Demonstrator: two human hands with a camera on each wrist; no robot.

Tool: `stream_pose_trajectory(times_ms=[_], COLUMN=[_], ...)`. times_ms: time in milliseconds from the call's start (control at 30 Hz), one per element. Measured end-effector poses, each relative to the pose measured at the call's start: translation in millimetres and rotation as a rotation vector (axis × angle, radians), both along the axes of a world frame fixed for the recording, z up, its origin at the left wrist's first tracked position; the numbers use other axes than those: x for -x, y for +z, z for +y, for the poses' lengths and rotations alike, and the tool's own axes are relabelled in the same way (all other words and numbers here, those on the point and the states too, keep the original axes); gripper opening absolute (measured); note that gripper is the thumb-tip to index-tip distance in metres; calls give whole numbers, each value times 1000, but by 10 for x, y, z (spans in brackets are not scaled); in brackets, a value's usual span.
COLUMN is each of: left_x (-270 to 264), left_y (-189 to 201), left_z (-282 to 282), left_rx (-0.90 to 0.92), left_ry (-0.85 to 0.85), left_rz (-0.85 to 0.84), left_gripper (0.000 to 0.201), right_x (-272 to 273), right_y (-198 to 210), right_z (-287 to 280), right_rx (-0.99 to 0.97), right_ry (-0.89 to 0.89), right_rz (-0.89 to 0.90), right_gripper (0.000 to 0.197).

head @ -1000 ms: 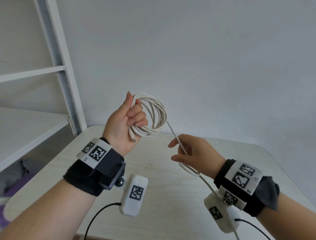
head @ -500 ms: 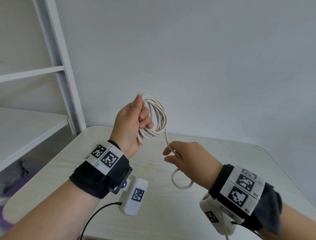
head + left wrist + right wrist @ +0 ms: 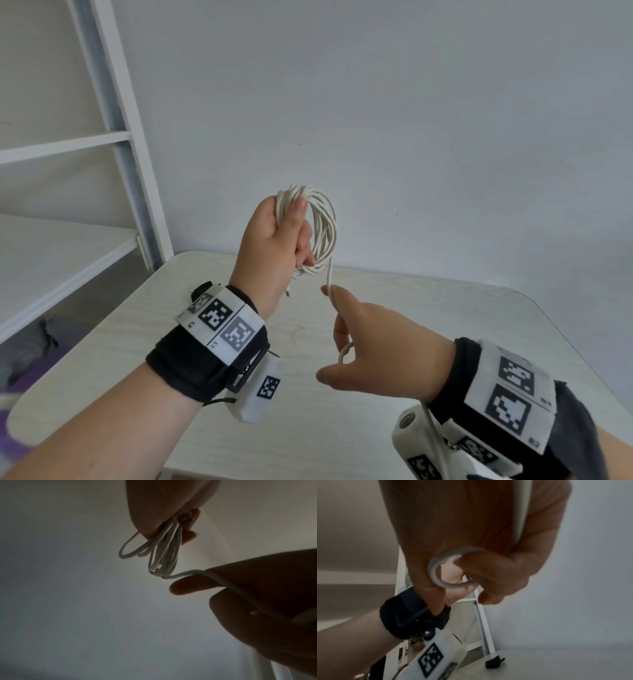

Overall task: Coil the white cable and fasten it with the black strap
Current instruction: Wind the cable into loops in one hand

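Fingers of the left hand (image 3: 270, 246) are curled round the gathered loops of the white cable (image 3: 322, 226), held upright above the table (image 3: 445, 308). Just below, the free strand is pinched between thumb and fingers of the right hand (image 3: 380, 353), and a small stray loop is seen under that palm. Coiling is judged nearly done; the tail should be fed up with the kink straightened and laid to the same size. No black strap is seen
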State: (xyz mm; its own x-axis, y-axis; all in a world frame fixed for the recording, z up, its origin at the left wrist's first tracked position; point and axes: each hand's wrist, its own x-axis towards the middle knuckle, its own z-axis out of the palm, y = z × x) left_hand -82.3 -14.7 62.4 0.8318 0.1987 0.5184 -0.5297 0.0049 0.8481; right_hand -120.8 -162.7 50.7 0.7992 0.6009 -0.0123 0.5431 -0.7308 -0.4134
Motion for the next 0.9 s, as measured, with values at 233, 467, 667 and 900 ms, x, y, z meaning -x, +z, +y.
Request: stream_pose_trajectory(times_ms=[233, 467, 667, 900], left_x=[-21, 24, 43, 110], left_y=[-28, -164, -167, -188], left_z=[71, 0, -73, -93], left_rx=[-98, -242, -366, -257], left_ry=[56, 23, -2, -206], left_rz=[9, 16, 15, 238], left_gripper=[25, 25, 23, 25], right_x=[85, 93, 84, 28], right_y=[36, 231, 252, 319], right_z=[-69, -18, 53, 88], right_rx=[187, 67, -51, -166], right_ry=[18, 25, 27, 72], right_rz=[-287, -377, -484, -434], right_gripper=[63, 20, 14, 23])
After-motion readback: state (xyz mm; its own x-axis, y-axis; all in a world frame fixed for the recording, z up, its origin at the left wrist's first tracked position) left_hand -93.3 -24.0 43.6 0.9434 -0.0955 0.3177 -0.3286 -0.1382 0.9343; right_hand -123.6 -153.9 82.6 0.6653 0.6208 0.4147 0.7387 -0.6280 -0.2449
